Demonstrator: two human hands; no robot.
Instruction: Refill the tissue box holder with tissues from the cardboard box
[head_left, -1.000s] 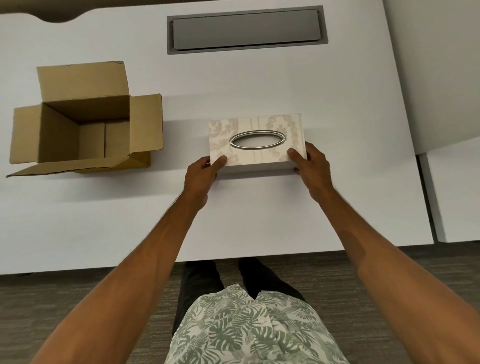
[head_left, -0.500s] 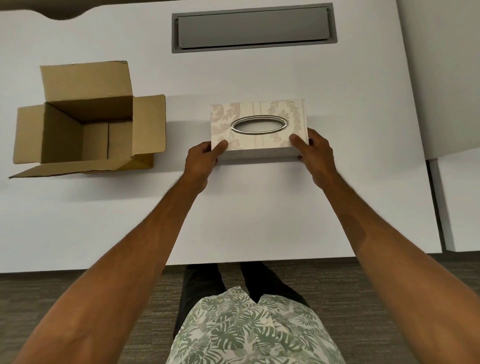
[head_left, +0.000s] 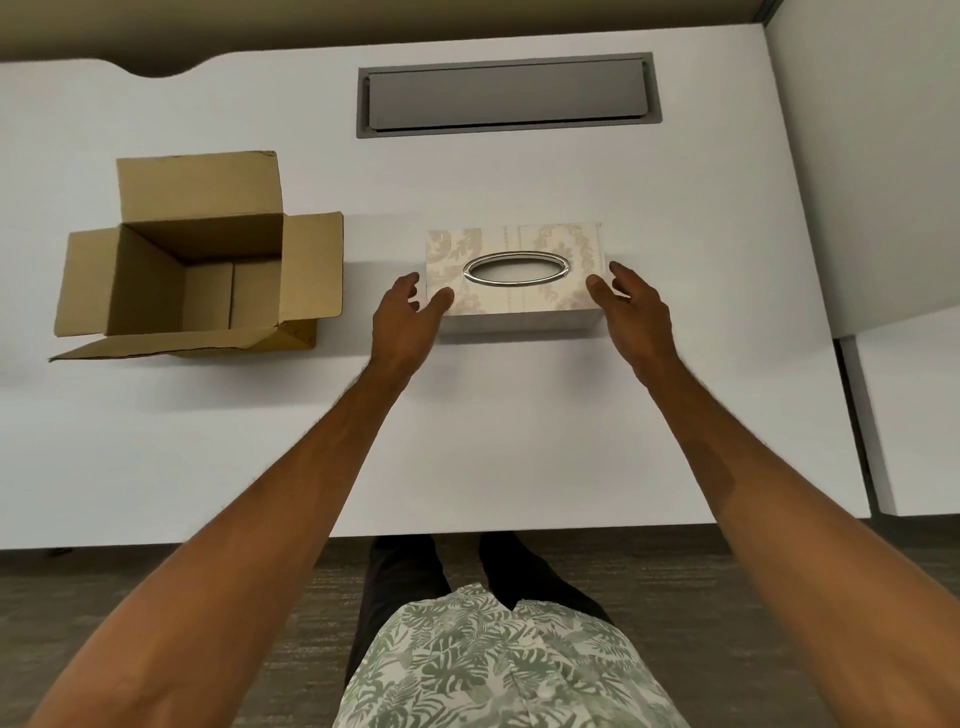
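The beige patterned rectangular tissue box holder (head_left: 513, 275) was flanked mid-bench by the left hand (head_left: 402, 317) and right hand (head_left: 635, 310), both held open, fingers spread.

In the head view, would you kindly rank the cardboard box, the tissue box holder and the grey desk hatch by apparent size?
1. cardboard box, flaps spread
2. grey desk hatch
3. tissue box holder
The last two look close; the hatch lies farther away.

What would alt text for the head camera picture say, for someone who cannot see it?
A person's left hand and right hand, fingers spread, flank a patterned tissue box holder on a white table. An open cardboard box, which looks empty, sits to its left.
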